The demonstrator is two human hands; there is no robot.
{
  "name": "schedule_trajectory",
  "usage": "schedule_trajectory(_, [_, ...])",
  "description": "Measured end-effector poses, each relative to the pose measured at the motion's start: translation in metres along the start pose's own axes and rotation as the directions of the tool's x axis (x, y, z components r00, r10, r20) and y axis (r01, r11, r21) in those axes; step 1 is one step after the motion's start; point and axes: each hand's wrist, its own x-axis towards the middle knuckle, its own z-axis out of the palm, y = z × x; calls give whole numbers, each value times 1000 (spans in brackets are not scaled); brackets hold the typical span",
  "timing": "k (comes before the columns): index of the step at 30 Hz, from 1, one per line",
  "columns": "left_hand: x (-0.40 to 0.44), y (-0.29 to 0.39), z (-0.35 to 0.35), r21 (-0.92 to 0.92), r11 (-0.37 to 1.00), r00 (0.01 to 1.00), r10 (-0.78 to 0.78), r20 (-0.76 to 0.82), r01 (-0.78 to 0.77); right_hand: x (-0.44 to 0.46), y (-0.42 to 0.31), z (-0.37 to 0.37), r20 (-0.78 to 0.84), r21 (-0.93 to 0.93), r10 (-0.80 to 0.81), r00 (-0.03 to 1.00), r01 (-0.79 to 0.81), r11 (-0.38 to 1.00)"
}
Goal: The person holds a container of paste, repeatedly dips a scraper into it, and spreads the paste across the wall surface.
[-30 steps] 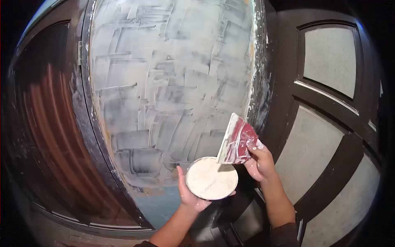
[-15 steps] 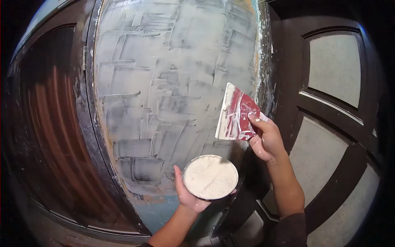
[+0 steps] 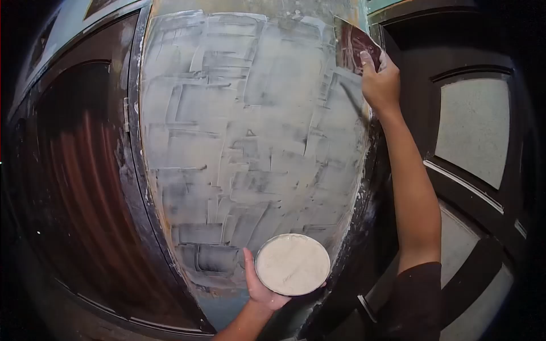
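My left hand [image 3: 263, 291] holds up a round container [image 3: 293, 265] of off-white paste from below, its thumb at the left rim. At the upper right, my right hand [image 3: 380, 79] grips a red scraper [image 3: 358, 48] smeared with paste. The scraper's blade is at the wall panel [image 3: 267, 113] near its top right edge; whether it touches is hard to tell. Overlapping grey-white strokes of paste cover much of this panel. A thin dark shadow falls on the panel below the scraper.
On the left stands a dark wooden door [image 3: 85, 187] with reddish-brown streaks. A dark door frame edge [image 3: 136, 142] borders the panel there. To the right is a dark panelled door [image 3: 421, 136] with pale insets [image 3: 475, 131].
My right hand has risen with the scraper from beside the container to the panel's upper right. The view has tilted upward. My left hand still holds the container low down.
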Motion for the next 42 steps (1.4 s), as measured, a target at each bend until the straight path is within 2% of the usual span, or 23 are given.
schedule_trajectory(2, [-4,2,-3,108,994,996,26,-89,-16,21,-3,16,7,-325,-381,925,362,873])
schedule_trajectory(3, [-7,4,-3,191,981,976,70,-208,-30,31,6,24,41,-277,-461,886,454,847])
schedule_trajectory(5, [-10,6,-5,191,981,977,82,-195,-44,52,26,37,120,-320,-593,796,597,736])
schedule_trajectory(6, [-13,8,-5,192,980,978,86,-191,-48,56,37,41,119,-317,-597,793,600,734])
schedule_trajectory(8, [-15,13,-7,183,982,985,83,-152,-54,64,53,48,225,-446,-548,806,585,677])
schedule_trajectory(9, [-14,15,-8,290,956,983,101,-155,-53,66,55,50,218,-445,-555,803,587,676])
schedule_trajectory(11, [-17,18,-8,202,979,990,32,-138,-4,67,60,51,363,-438,-400,842,533,724])
schedule_trajectory(12, [-16,19,-11,261,965,980,78,-181,-28,68,61,51,409,-438,-369,835,534,723])
schedule_trajectory(15, [-21,24,-16,224,974,984,33,-173,7,50,69,46,459,-469,-274,845,492,734])
schedule_trajectory(16, [-22,25,-18,236,972,983,46,-176,-3,42,73,45,480,-497,-301,824,539,681])
schedule_trajectory(19, [-23,28,-26,263,965,979,61,-192,-9,11,74,32,537,-474,-297,790,574,668])
schedule_trajectory(23, [-25,30,-25,182,983,979,36,-203,2,-1,57,20,527,-412,-314,789,561,719])
schedule_trajectory(25, [-25,32,-32,173,985,985,14,-173,17,22,41,22,352,-455,-435,829,558,694])
schedule_trajectory(27, [-22,32,-43,-119,991,998,-61,-5,60,40,29,30,300,-459,-393,869,493,739])
schedule_trajectory(28, [-21,30,-26,182,982,982,-20,-189,55,53,32,34,311,-478,-383,870,491,728])
schedule_trajectory(29, [-20,29,-31,182,982,982,-23,-189,58,64,34,38,320,-495,-372,871,489,718])
schedule_trajectory(31, [-18,30,-35,-155,983,995,-94,21,97,68,56,41,367,-457,-343,865,488,744])
schedule_trajectory(32, [-21,28,-28,163,984,977,-31,-213,67,62,65,41,435,-440,-326,840,514,737])
schedule_trajectory(35, [-26,30,-33,180,982,977,-14,-214,54,14,66,34,529,-515,-257,809,546,661])
schedule_trajectory(38, [-28,34,-32,187,980,975,-22,-221,65,-27,65,17,575,-489,-247,780,570,660])
schedule_trajectory(40, [-32,32,-31,191,979,973,-23,-230,69,-34,51,2,607,-406,-234,760,550,730])
schedule_trajectory(41, [-31,32,-30,196,978,972,-19,-234,66,-25,40,3,604,-402,-244,759,555,728])
schedule_trajectory(42, [-31,31,-29,198,978,970,-15,-244,65,-12,29,6,512,-406,-320,797,553,728])
